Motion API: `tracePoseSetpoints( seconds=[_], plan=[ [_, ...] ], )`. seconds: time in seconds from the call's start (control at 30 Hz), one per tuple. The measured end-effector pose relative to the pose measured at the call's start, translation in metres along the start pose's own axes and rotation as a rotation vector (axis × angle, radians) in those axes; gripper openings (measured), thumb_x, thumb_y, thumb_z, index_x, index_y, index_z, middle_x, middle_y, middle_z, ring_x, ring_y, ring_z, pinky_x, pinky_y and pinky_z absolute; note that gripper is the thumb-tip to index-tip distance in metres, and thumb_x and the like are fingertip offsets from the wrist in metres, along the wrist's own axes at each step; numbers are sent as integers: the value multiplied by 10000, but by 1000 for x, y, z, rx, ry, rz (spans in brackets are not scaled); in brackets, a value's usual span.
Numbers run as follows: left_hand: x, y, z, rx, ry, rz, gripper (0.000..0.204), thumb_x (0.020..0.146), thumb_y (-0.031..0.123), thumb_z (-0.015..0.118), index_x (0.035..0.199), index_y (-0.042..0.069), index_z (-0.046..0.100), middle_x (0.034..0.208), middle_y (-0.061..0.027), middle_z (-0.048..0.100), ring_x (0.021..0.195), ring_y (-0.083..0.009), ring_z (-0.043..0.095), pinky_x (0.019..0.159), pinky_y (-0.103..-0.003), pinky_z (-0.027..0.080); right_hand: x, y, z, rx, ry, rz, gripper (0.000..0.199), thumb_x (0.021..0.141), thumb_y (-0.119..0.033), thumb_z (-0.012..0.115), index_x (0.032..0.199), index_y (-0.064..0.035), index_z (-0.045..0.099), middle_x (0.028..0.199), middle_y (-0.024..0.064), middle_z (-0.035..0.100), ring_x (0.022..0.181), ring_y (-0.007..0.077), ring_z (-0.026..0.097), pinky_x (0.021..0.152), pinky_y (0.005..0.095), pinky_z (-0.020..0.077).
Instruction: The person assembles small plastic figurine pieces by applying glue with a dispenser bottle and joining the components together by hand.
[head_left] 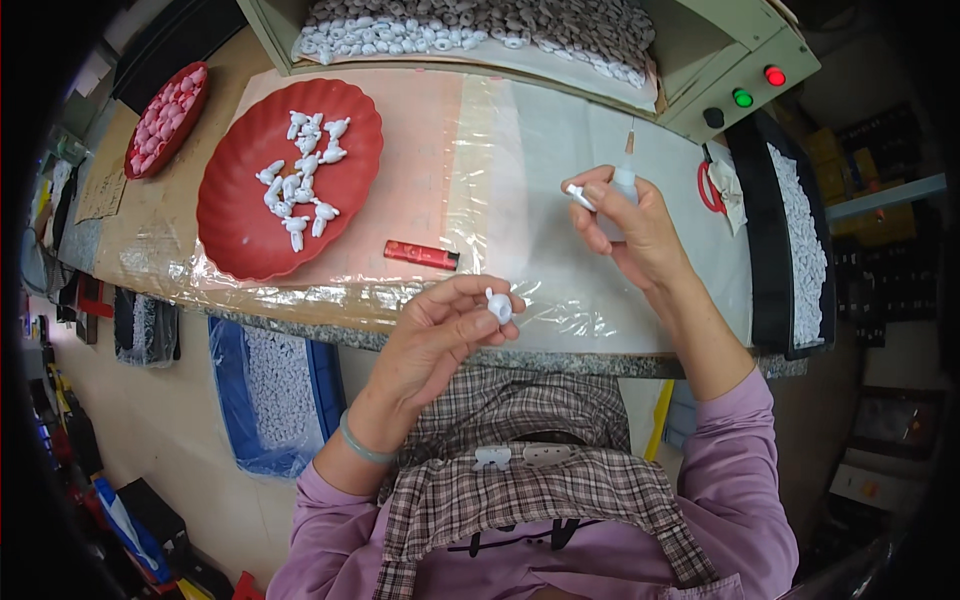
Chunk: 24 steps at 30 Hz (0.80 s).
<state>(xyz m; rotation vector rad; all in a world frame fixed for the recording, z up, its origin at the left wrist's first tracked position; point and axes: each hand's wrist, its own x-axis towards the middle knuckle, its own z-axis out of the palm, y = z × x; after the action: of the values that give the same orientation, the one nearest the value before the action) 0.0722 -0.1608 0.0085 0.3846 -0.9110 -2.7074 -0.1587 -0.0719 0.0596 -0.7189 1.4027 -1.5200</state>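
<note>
The left hand (440, 325) pinches a small white piece (499, 308) between thumb and fingers, above the near edge of the surface (545, 215); a rounded hollow appears to face up. The right hand (640, 225), farther off and to the right, grips a second white piece (577, 196) at its fingertips and, in the same grasp, a clear bottle (624, 182) with a fine needle (631, 138) pointing up and away. Whether the bottle is being squeezed cannot be told.

Assessment: the left grip appears sound, provided the fingers stay clear of the hollow. The right grip carries two items at once, so pressure on the bottle should be light. The needle should point away from both hands. The red lighter (421, 255) lies near the left hand; clearance is advisable. Finished-looking white figures (297, 190) lie in the red bowl (350, 120), left.
</note>
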Motion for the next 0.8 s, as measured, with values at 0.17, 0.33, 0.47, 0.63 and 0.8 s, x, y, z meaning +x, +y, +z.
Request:
tracePoseSetpoints(
  seconds=[0.17,0.33,0.47,0.63,0.8],
  plan=[
    [0,-4,10,42,49,-34,295,875,54,617,1160,-10,574,1077,-148,633,920,-198,650,814,-280,535,-40,18,9,101,5,53,177,906,-156,580,946,14,602,675,65,576,500,78,462,427,197,329],
    [-2,-15,15,79,61,-35,294,879,52,612,1164,-8,570,1069,-142,635,902,-194,654,809,-278,535,-69,26,10,90,31,145,139,889,-110,600,949,15,606,690,73,599,519,79,501,436,198,362],
    [-3,-18,20,125,76,-51,295,879,45,611,1163,-22,566,1024,-132,646,875,-187,657,782,-267,541,-88,27,18,8,30,79,118,881,-71,602,957,17,623,693,58,616,548,75,539,468,194,411],
    [-5,-23,25,180,95,-36,280,871,42,622,1138,-31,580,985,-125,653,860,-181,658,750,-252,542,-102,28,29,-181,40,34,94,859,-51,646,936,3,638,741,51,641,589,51,559,503,175,433],
    [-6,-26,26,257,101,-18,272,853,20,639,1113,-38,587,941,-119,660,841,-180,663,743,-248,546,-107,37,30,-258,63,-63,115,853,-53,661,950,4,640,749,46,640,599,52,560,527,180,453]
  ],
)
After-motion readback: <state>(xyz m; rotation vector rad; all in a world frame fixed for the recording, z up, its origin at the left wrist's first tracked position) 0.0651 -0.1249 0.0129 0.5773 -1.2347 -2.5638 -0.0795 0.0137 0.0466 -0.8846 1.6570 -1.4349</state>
